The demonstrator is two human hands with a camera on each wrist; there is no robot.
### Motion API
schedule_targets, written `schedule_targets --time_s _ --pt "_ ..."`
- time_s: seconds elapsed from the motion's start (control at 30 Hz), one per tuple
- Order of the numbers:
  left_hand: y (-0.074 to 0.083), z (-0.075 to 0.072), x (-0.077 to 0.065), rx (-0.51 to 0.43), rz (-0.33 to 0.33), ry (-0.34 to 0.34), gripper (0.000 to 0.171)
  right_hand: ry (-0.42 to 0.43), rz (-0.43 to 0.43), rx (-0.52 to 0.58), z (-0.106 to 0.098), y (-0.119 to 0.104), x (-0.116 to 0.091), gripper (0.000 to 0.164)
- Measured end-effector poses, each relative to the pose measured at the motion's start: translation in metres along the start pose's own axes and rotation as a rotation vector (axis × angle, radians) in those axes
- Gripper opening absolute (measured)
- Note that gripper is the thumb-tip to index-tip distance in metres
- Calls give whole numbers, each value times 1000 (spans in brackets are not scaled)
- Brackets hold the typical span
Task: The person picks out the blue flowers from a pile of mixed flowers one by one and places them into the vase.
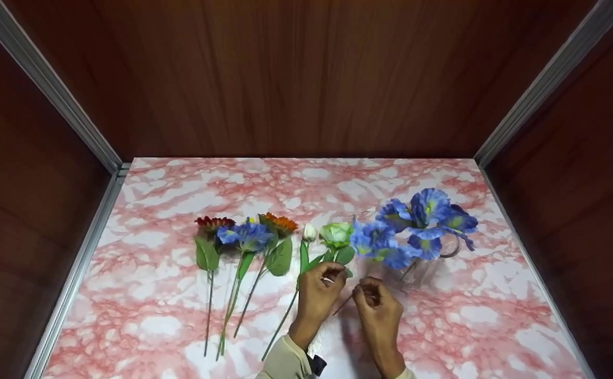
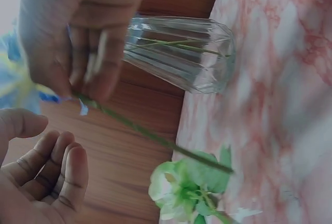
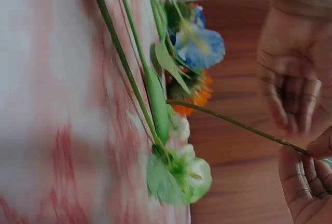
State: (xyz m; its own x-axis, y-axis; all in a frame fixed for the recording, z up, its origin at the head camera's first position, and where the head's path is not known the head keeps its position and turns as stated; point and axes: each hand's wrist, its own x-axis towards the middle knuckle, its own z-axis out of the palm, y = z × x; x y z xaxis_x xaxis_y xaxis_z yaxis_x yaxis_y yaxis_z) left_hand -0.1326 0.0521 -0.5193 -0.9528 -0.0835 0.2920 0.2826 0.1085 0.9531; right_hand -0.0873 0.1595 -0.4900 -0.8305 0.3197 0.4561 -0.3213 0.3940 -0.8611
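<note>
Between thumb and fingertips, my right hand [image 1: 381, 311] pinches the thin green stem [image 2: 155, 140] of a blue iris [image 1: 380, 245]; the stem's lower end slants down and left, free of the table. My left hand [image 1: 318, 296] hovers just beside it, fingers loosely curved, with nothing in them in the left wrist view. A clear glass vase [image 2: 207, 81] stands upright behind the right hand, stems inside. More blue irises [image 1: 430, 206] spread above the vase in the head view. Close past my left hand lies a pale green rose [image 1: 336, 233] with leaves.
Left of the rose lie a white tulip [image 1: 309, 232], an orange flower [image 1: 281, 223], another blue iris [image 1: 248, 235] and a dark red flower [image 1: 214, 223], stems toward me. The pink marbled table [image 1: 159, 326] is enclosed by brown wood panels [image 1: 295, 79] with metal edges.
</note>
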Motion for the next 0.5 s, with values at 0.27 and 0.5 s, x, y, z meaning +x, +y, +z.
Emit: schedule_targets --time_s 0.27,0.5 --pt "-16 6 -1 46 -55 -21 6 54 -29 61 -14 -5 -1 14" --pt "-29 13 -3 59 -76 -38 12 162 -10 133 -27 11 1 13"
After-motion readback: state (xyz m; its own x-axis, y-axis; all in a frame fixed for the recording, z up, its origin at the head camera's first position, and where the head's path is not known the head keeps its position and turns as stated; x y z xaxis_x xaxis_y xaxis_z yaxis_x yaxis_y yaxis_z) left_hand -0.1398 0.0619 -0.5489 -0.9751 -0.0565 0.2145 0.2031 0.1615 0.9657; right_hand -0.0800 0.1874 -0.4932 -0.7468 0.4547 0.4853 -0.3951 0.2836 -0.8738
